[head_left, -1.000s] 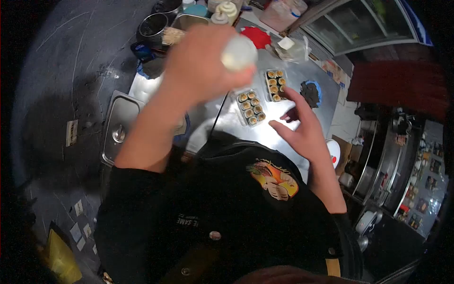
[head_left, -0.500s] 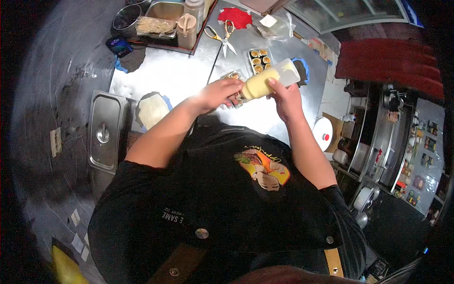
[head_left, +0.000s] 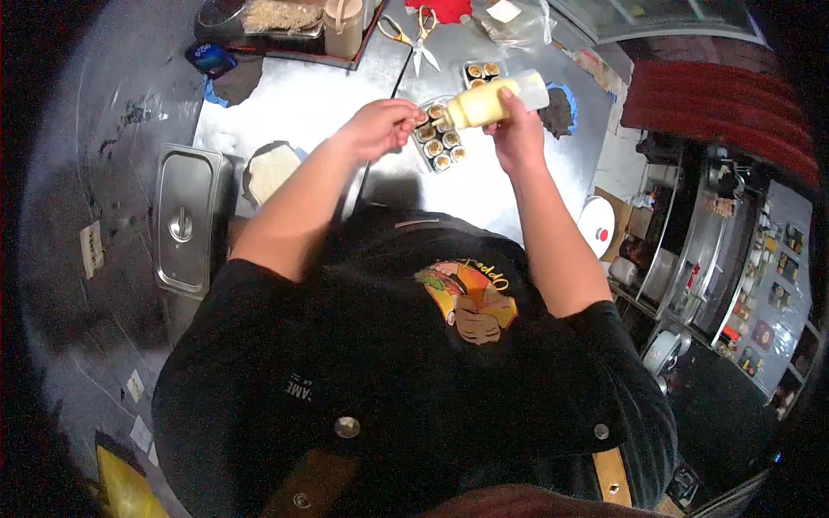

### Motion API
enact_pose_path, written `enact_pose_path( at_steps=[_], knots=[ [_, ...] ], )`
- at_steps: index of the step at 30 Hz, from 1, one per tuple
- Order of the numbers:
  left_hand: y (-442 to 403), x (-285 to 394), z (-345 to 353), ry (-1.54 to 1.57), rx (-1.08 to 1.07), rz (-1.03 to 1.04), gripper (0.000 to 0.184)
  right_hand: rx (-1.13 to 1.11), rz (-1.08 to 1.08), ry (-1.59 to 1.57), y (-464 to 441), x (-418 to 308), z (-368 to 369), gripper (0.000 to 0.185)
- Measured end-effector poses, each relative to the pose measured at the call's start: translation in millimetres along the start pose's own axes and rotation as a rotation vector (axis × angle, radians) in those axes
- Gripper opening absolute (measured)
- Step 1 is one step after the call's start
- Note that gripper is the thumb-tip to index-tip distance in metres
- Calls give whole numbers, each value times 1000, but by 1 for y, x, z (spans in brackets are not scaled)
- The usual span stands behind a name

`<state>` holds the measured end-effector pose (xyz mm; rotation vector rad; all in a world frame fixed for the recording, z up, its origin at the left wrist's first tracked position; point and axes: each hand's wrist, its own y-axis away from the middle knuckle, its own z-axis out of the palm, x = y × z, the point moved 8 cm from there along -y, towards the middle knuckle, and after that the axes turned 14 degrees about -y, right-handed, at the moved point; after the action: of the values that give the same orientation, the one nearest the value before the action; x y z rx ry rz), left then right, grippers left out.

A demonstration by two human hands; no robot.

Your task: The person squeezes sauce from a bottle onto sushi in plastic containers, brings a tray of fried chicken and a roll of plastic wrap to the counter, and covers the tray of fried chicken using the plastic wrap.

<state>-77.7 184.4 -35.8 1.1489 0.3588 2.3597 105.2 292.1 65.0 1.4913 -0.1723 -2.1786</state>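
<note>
My right hand (head_left: 520, 138) is wrapped round a squeeze bottle (head_left: 484, 104) of pale yellow sauce, tilted nearly level with its nozzle to the left. The nozzle end is over a clear tray of sliced rolls (head_left: 434, 147). At the tray's upper left is my left hand (head_left: 384, 129), fingers closed in a pinch; what they hold, if anything, is too small to make out. Behind the bottle, a second tray of rolls (head_left: 482, 72) is partly hidden.
Scissors (head_left: 417, 41) lie at the back beside a rack with a lidded container (head_left: 343, 26). A plastic bag (head_left: 514, 24) and a dark cloth (head_left: 560, 110) are to the right. A steel lidded pan (head_left: 181, 220) stands left, a round white lid (head_left: 596, 226) right.
The bottle, first raised in my left hand, has passed to my right hand and is tilted over the rolls. My left hand has come off the nozzle end and moved left.
</note>
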Motion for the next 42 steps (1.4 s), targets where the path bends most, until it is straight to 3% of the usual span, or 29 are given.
enact_pose_path(
  at_steps=[3,10,24,42],
  knots=[
    [-8,10,-12,-413,35,-36,17,-21,-2,114,-15,5,1,33],
    [-42,9,-59,-621,299,26,22,-66,-36,380,-43,30,7,40],
    [-45,-6,-73,-641,336,-11,22,-58,-136,632,-51,36,18,40],
    [-51,-13,-81,-622,342,-5,20,-58,-113,578,-60,45,12,38]
  ],
)
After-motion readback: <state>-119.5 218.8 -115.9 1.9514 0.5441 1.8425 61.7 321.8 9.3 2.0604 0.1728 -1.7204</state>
